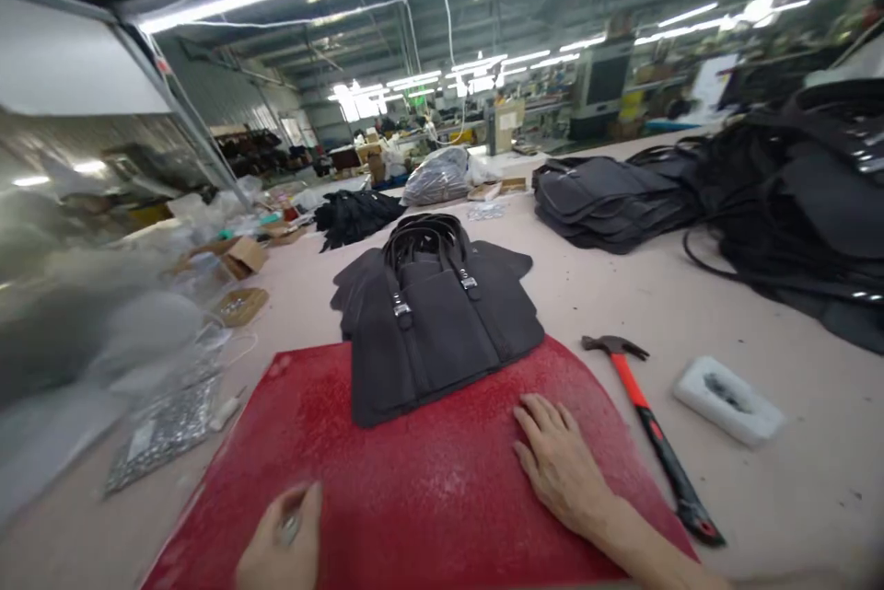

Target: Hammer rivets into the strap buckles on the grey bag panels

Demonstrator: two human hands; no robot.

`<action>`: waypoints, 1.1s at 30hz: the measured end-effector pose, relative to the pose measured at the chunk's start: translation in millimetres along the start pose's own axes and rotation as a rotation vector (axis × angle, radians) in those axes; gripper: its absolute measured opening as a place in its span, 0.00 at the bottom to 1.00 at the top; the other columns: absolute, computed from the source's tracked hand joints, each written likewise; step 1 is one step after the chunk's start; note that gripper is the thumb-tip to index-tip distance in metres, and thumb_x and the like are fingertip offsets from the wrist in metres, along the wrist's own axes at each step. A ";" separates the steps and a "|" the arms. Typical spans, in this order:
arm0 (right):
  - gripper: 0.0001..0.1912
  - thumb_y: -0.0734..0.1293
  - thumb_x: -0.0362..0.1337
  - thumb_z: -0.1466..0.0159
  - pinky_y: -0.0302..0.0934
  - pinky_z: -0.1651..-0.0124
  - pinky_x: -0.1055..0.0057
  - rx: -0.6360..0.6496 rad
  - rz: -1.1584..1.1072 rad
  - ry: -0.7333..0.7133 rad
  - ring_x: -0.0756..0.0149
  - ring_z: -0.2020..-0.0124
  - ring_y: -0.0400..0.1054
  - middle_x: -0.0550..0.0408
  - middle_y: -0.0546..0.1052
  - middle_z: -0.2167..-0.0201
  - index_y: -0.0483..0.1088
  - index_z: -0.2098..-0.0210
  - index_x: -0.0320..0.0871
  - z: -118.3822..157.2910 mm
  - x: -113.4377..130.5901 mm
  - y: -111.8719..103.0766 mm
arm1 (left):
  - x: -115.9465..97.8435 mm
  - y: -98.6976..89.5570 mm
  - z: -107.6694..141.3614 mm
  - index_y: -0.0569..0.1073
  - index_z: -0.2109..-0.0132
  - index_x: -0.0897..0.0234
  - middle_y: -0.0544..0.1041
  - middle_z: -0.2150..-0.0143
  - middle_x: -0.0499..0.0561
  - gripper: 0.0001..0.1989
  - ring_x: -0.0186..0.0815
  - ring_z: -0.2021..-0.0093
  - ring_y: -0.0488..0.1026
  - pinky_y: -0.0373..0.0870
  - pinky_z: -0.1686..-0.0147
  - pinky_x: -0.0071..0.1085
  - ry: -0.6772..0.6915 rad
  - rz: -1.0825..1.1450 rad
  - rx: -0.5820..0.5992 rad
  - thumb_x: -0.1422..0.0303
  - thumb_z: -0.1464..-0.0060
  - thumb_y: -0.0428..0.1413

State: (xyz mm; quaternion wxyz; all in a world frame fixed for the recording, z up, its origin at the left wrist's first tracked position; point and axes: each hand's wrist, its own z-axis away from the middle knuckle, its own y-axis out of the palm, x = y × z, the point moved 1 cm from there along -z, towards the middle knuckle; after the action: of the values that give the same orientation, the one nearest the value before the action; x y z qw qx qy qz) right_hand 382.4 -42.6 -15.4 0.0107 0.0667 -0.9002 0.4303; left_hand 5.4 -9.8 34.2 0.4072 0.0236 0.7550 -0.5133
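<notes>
My left hand is over the lower left of a red mat, its fingers closed round a small silvery metal piece. That piece is blurred and partly hidden, so its kind does not show. My right hand lies palm down on the mat's right side, fingers slightly spread, with nothing in it. Beyond both hands, a stack of dark grey bag panels with looped black handles and silver buckles rests on the mat's far edge. Neither hand touches the stack.
A claw hammer with a red and black handle lies right of the mat, beside a white foam block. Piles of dark panels and bags are at the right. On the left are a plastic bag of metal fittings and clear plastic wrapping.
</notes>
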 end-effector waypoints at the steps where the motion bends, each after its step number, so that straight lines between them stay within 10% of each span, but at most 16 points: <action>1: 0.19 0.64 0.45 0.32 0.65 0.47 0.54 -0.003 -0.011 0.002 0.58 0.48 0.67 0.47 0.68 0.45 0.66 0.45 0.43 1.5 0.7 1.8 | -31.2 13.3 -13.4 0.74 0.66 0.51 0.79 0.70 0.38 0.15 0.43 0.62 0.78 0.72 0.63 0.33 0.112 0.046 0.069 0.49 0.54 0.52; 5: 0.19 0.63 0.43 0.32 0.61 0.42 0.51 -0.028 -0.034 0.011 0.55 0.45 0.64 0.46 0.68 0.42 0.67 0.44 0.45 4.8 2.0 10.7 | -167.0 73.0 -66.1 0.74 0.53 0.64 0.80 0.56 0.58 0.25 0.47 0.54 0.76 0.69 0.55 0.36 0.490 -0.019 0.145 0.49 0.46 0.50; 9: 0.21 0.62 0.36 0.36 0.56 0.40 0.49 -0.051 0.016 0.025 0.51 0.43 0.63 0.47 0.70 0.42 0.69 0.44 0.46 3.3 1.2 16.9 | -256.7 126.5 -112.6 0.74 0.51 0.73 0.76 0.51 0.70 0.34 0.55 0.50 0.74 0.69 0.55 0.40 0.478 -0.229 0.219 0.45 0.49 0.54; 15: 0.24 0.61 0.35 0.43 0.58 0.43 0.52 -0.134 0.033 -0.036 0.50 0.45 0.65 0.50 0.74 0.46 0.72 0.47 0.46 0.8 -4.9 16.7 | -306.9 153.1 -146.7 0.75 0.61 0.73 0.78 0.58 0.72 0.18 0.53 0.56 0.77 0.69 0.63 0.36 0.489 -0.284 0.191 0.59 0.49 0.58; 21: 0.24 0.62 0.37 0.42 0.56 0.40 0.52 -0.154 -0.011 -0.015 0.51 0.45 0.65 0.50 0.73 0.45 0.71 0.46 0.47 1.9 -6.0 25.3 | -343.7 126.4 -133.8 0.70 0.53 0.69 0.77 0.55 0.64 0.21 0.50 0.51 0.74 0.67 0.57 0.36 0.686 -0.263 0.012 0.54 0.43 0.51; 26: 0.22 0.60 0.34 0.36 0.51 0.36 0.49 -0.092 -0.106 0.106 0.53 0.43 0.63 0.46 0.70 0.42 0.68 0.43 0.43 1.2 1.0 18.6 | -305.0 101.6 -92.9 0.69 0.56 0.67 0.77 0.62 0.62 0.21 0.51 0.60 0.76 0.66 0.64 0.36 0.792 -0.421 -0.030 0.52 0.44 0.51; 33: 0.20 0.56 0.29 0.33 0.59 0.42 0.52 -0.084 -0.258 0.225 0.55 0.49 0.66 0.44 0.72 0.48 0.69 0.45 0.42 15.0 -9.0 -15.9 | -119.4 90.8 -29.8 0.67 0.62 0.62 0.77 0.66 0.59 0.18 0.50 0.62 0.76 0.64 0.68 0.35 0.494 -0.430 0.185 0.51 0.44 0.50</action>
State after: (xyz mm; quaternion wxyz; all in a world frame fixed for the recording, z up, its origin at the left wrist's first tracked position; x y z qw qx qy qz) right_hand 394.0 -63.1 -13.2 0.1693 0.1327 -0.8944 0.3922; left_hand 108.7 102.4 46.1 0.0905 0.0243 0.7688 -0.6325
